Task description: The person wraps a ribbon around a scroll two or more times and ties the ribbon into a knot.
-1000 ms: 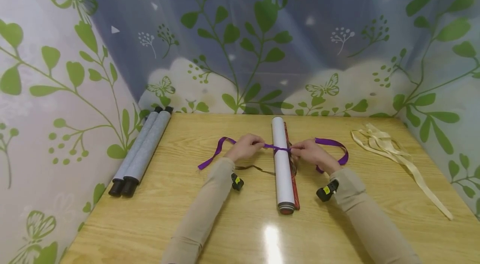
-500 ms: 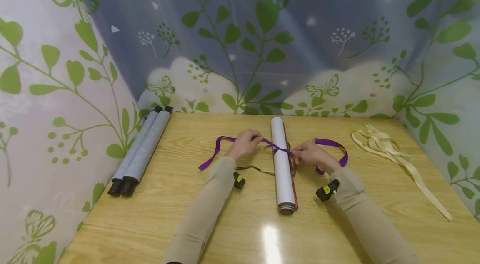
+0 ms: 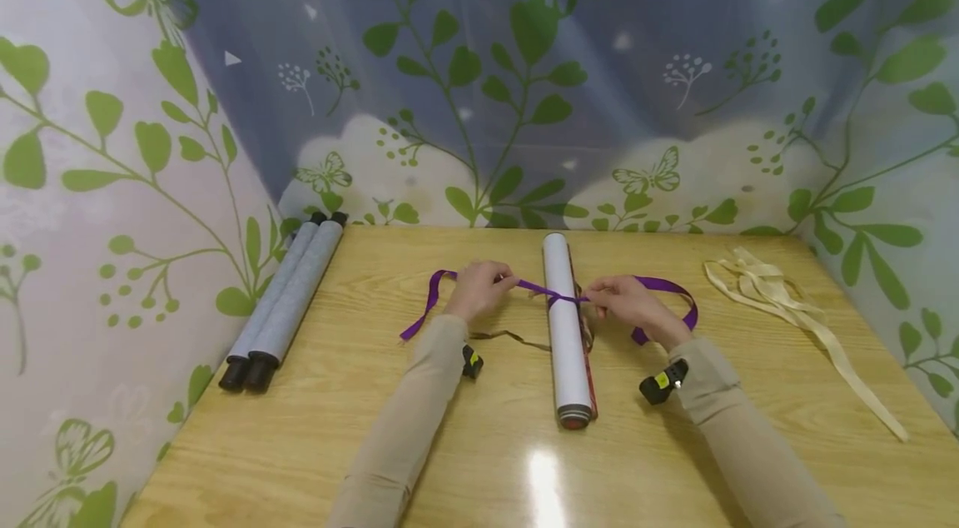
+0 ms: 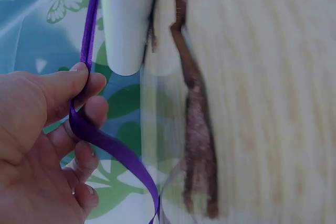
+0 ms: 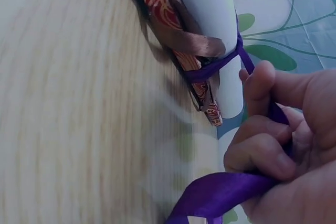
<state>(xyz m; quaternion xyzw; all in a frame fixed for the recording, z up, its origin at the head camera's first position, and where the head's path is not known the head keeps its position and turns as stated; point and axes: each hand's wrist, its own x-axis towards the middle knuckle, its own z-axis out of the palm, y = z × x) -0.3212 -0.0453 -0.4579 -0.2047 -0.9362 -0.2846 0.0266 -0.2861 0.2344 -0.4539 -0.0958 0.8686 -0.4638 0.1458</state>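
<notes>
A white paper roll (image 3: 567, 353) stands lengthwise on the table, with a purple ribbon (image 3: 563, 300) wrapped and crossed around its middle. My left hand (image 3: 479, 291) pinches one end of the ribbon between thumb and forefinger, left of the roll; the ribbon's tail trails below those fingers in the left wrist view. To the right of the roll, my right hand (image 3: 633, 305) grips the other end, its fingers curled round it in the right wrist view. Along the roll's right side lies a red patterned strip (image 5: 160, 3) with gold lines, and a brown ribbon (image 4: 197, 129) hangs loose there.
Two grey rolls (image 3: 295, 295) with black ends lie side by side at the table's left. A cream ribbon (image 3: 794, 307) is heaped at the right, one end trailing forward. Behind the wooden table (image 3: 449, 445) hangs a leaf-patterned curtain (image 3: 464, 95).
My left hand has drawn slightly left, with more purple ribbon stretched between it and the roll. My right hand has shifted slightly right, still holding its end.
</notes>
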